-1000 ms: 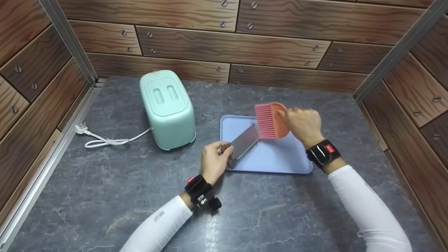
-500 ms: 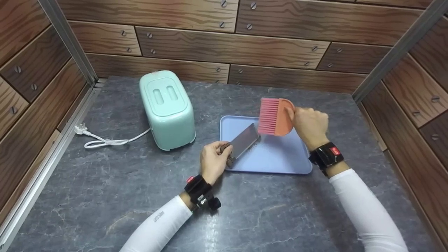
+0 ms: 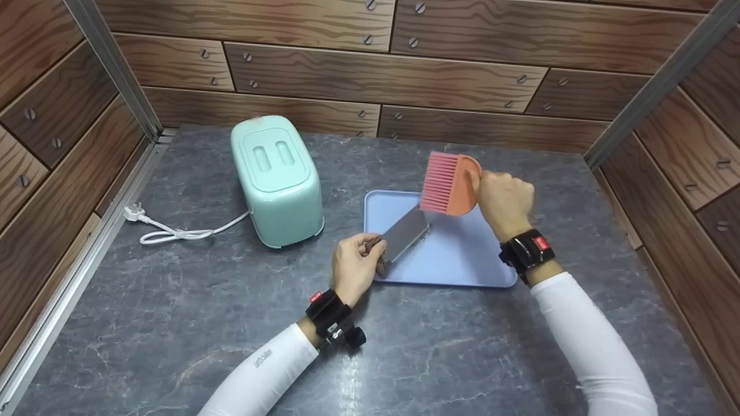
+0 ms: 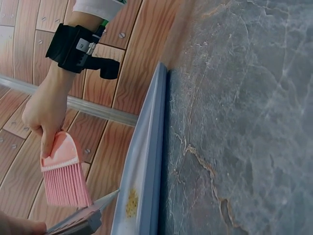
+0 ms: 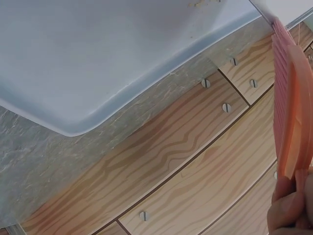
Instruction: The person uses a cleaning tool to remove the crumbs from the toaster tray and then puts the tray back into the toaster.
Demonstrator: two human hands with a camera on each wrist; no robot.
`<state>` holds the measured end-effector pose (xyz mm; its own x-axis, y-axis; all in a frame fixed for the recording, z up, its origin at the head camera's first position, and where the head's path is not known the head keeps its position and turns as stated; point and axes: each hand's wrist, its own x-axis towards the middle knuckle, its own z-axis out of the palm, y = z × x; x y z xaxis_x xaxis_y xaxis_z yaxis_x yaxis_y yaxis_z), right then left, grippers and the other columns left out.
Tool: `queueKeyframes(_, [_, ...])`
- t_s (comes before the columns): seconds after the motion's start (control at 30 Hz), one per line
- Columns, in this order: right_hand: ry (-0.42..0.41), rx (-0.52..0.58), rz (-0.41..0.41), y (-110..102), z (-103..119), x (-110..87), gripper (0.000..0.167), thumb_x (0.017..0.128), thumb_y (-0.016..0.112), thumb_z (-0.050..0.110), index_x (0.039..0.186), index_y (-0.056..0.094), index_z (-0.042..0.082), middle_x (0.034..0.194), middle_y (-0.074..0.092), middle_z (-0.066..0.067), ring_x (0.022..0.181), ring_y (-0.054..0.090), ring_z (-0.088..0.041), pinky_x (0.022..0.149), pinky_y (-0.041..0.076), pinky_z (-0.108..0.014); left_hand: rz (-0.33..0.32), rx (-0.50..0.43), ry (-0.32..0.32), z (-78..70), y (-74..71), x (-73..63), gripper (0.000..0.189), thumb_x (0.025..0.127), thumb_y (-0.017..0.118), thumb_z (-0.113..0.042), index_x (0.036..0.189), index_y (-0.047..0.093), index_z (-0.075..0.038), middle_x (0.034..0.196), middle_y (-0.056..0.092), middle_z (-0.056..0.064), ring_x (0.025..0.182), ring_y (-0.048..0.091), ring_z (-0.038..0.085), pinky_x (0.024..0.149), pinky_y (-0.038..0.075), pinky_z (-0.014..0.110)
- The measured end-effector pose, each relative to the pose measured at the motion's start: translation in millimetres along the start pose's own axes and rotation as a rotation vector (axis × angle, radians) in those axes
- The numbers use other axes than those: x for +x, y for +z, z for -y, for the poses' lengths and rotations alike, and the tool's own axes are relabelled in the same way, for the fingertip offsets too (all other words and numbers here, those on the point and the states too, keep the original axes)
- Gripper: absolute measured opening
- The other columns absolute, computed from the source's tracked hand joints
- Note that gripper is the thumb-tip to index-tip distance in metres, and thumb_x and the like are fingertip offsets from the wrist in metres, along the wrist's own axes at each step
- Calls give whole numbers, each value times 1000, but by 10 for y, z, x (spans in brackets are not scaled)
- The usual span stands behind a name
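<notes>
My left hand [image 3: 354,267] pinches the near end of a flat grey metal crumb tray [image 3: 406,232], holding it tilted over the left part of a light blue serving tray [image 3: 462,263]. My right hand [image 3: 506,199] grips a small cleaning brush [image 3: 464,186] with an orange handle and pink bristles. The bristle tips overlap the crumb tray's far corner in the head view. In the left wrist view, the bristles [image 4: 67,186] hang right beside that metal edge. Yellowish-brown crumbs [image 4: 131,203] lie on the blue tray below it.
A mint-green toaster [image 3: 283,185] stands left of the blue tray. Its white cord and plug [image 3: 176,233] lie on the dark marbled tabletop [image 3: 243,323]. Wood-patterned walls [image 3: 381,78] with metal corner posts enclose the back and both sides.
The brush first moved right and up, then swung back left and higher, over the crumb tray's far end. More crumbs show beneath the crumb tray. My left hand stays in place.
</notes>
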<state>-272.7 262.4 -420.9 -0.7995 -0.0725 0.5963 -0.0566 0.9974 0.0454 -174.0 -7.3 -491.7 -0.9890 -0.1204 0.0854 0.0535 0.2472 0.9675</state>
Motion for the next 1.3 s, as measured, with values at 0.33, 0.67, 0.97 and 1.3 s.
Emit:
queueKeyframes(0.33, [-2,-23,5,28,5,-58,59,105,61,42,69,69,-3,64,69,-28,54,67,-49,44,50,-59,-24,17,14,-14,5,-13,17,94,79,-18,109,82,-9,90,83,7,72,76,12,59,58,21])
queueKeyframes(0.67, [1,-16,71,60,-3,-174,59,106,60,41,68,69,-3,63,69,-28,54,68,-49,43,50,-59,-25,4,15,12,8,-6,18,95,78,-17,110,81,-8,90,83,9,68,75,13,54,58,23])
queueKeyframes(0.97, [-8,-30,107,72,-33,-285,58,107,59,40,72,71,-5,64,69,-28,55,68,-48,44,52,-59,-50,47,44,4,4,-7,18,94,79,-19,109,81,-9,91,84,6,74,77,11,62,58,21])
queueKeyframes(1.3, [15,-27,107,-35,-91,-285,61,107,58,40,66,68,-3,60,67,-26,51,65,-45,41,47,-58,-48,46,58,7,12,-2,17,94,79,-18,108,82,-9,90,84,6,71,74,8,58,57,20])
